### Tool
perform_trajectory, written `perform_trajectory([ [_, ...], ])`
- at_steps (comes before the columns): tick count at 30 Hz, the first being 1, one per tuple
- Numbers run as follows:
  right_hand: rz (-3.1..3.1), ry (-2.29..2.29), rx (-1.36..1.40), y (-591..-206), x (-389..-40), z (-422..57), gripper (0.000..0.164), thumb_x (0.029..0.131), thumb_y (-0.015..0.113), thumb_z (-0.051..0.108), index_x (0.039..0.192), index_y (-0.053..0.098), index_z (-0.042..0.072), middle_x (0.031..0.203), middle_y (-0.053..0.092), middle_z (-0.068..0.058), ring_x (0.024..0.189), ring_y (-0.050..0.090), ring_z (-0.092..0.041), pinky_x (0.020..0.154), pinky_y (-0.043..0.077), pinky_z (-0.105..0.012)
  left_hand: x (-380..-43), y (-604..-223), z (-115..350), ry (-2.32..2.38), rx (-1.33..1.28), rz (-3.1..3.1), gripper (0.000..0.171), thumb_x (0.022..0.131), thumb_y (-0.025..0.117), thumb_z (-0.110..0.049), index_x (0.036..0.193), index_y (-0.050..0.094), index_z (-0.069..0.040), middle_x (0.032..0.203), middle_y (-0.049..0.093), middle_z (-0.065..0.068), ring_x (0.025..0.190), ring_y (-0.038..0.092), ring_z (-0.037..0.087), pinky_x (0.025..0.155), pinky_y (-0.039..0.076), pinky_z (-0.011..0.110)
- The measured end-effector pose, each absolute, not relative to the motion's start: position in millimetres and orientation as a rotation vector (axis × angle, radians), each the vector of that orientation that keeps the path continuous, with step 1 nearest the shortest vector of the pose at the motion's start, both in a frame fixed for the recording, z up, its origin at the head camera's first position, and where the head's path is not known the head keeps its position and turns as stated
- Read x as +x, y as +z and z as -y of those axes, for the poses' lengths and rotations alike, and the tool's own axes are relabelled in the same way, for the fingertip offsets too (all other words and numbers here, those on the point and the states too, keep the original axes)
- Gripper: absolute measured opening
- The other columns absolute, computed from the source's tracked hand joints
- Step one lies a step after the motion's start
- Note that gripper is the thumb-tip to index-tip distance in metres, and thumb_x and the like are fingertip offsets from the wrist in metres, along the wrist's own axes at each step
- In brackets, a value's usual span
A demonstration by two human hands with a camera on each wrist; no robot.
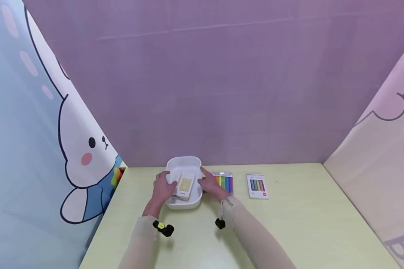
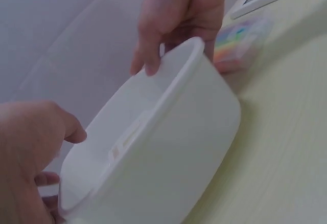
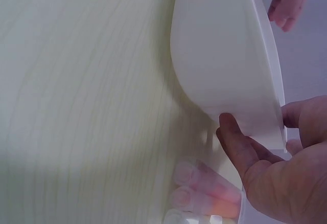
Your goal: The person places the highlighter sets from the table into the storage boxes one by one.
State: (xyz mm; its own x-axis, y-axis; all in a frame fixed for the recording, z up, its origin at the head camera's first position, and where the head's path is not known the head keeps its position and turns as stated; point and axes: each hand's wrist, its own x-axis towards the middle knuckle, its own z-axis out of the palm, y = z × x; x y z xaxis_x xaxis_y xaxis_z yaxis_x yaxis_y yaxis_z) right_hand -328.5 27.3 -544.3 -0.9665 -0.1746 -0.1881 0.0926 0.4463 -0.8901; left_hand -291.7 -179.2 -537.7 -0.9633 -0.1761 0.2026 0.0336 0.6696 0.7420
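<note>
A white plastic bin (image 1: 185,163) stands near the back of the table between both hands. My left hand (image 1: 162,187) grips its left side, thumb over the rim and fingers outside, as the left wrist view shows. On the opposite side my right hand (image 1: 213,184) holds the wall, its thumb at the rim and its fingers against the outer face (image 3: 230,55). Inside the bin lies a small white box (image 1: 185,186) with a yellowish panel, on top of another flat item that is mostly covered.
Right of the bin, partly behind my right forearm, lies a clear pack of rainbow-coloured pens (image 1: 227,184). Farther right is a white box (image 1: 257,186) picturing coloured sticks. A purple cloth (image 1: 222,93) rises at the table's back edge; printed curtains (image 1: 30,149) flank it.
</note>
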Motion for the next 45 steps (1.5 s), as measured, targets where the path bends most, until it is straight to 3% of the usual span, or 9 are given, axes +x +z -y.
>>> perform_trajectory([
  [3,-2.443,-1.529,-0.064,-544,-328,-28,0.061,0.099,0.053,0.017,0.154,0.029,0.023,0.129,0.055,-0.022,0.099,0.06,-0.027,0.069,0.054,-0.033,-297,-545,186,-1.291,0.086,2.585,0.051,0.089,0.061,-0.013,0.134,0.044,0.005,0.128,0.044,0.034,0.115,0.044,0.051,0.096,0.038,0.059],
  [6,-2.446,-1.526,-0.075,-544,-327,-29,0.059,0.101,0.051,0.017,0.155,0.028,0.022,0.134,0.052,-0.021,0.107,0.058,-0.028,0.082,0.052,-0.038,-304,-557,194,-1.407,0.112,2.578,0.051,0.093,0.056,-0.009,0.14,0.04,0.004,0.131,0.044,0.035,0.121,0.043,0.049,0.1,0.035,0.058],
  [15,-2.413,-1.573,-0.05,-545,-325,-27,0.057,0.102,0.048,0.017,0.155,0.027,0.023,0.148,0.04,-0.017,0.119,0.051,-0.03,0.097,0.044,-0.044,-308,-575,215,-1.664,0.212,2.637,0.048,0.105,0.039,-0.018,0.151,0.03,-0.01,0.129,0.048,0.029,0.115,0.05,0.043,0.096,0.042,0.054],
  [24,-2.414,-1.607,-0.054,-542,-326,-26,0.057,0.101,0.048,0.016,0.155,0.028,0.022,0.145,0.043,-0.018,0.104,0.058,-0.028,0.082,0.051,-0.038,-312,-577,220,-1.85,0.152,2.545,0.049,0.105,0.04,-0.019,0.153,0.03,-0.019,0.137,0.045,0.027,0.122,0.045,0.04,0.102,0.036,0.054],
  [32,-2.344,-1.653,-0.021,-539,-328,-28,0.058,0.101,0.05,0.016,0.155,0.028,0.023,0.149,0.039,-0.016,0.117,0.053,-0.031,0.097,0.044,-0.045,-314,-577,224,-1.946,0.085,2.533,0.05,0.106,0.036,-0.021,0.155,0.025,-0.021,0.146,0.036,0.028,0.132,0.037,0.042,0.107,0.029,0.054],
  [38,-2.321,-1.674,-0.006,-537,-335,-29,0.059,0.1,0.051,0.016,0.154,0.029,0.026,0.141,0.047,-0.02,0.108,0.058,-0.029,0.09,0.049,-0.042,-320,-573,228,-2.026,-0.025,2.559,0.051,0.108,0.029,-0.024,0.157,0.015,-0.026,0.15,0.027,0.028,0.134,0.032,0.043,0.109,0.027,0.054],
  [41,-2.342,-1.646,-0.003,-540,-335,-29,0.059,0.1,0.053,0.017,0.154,0.03,0.025,0.141,0.048,-0.019,0.111,0.056,-0.027,0.094,0.046,-0.041,-318,-575,231,-2.077,-0.028,2.543,0.051,0.108,0.03,-0.023,0.157,0.016,-0.025,0.157,0.017,0.022,0.14,0.022,0.04,0.112,0.02,0.051],
  [45,-2.347,-1.631,0.011,-545,-332,-28,0.059,0.1,0.054,0.019,0.154,0.031,0.026,0.137,0.051,-0.019,0.109,0.057,-0.027,0.088,0.049,-0.04,-315,-582,232,-2.082,-0.059,2.521,0.05,0.108,0.031,-0.021,0.156,0.02,-0.021,0.16,0.01,0.016,0.143,0.015,0.037,0.113,0.016,0.049],
])
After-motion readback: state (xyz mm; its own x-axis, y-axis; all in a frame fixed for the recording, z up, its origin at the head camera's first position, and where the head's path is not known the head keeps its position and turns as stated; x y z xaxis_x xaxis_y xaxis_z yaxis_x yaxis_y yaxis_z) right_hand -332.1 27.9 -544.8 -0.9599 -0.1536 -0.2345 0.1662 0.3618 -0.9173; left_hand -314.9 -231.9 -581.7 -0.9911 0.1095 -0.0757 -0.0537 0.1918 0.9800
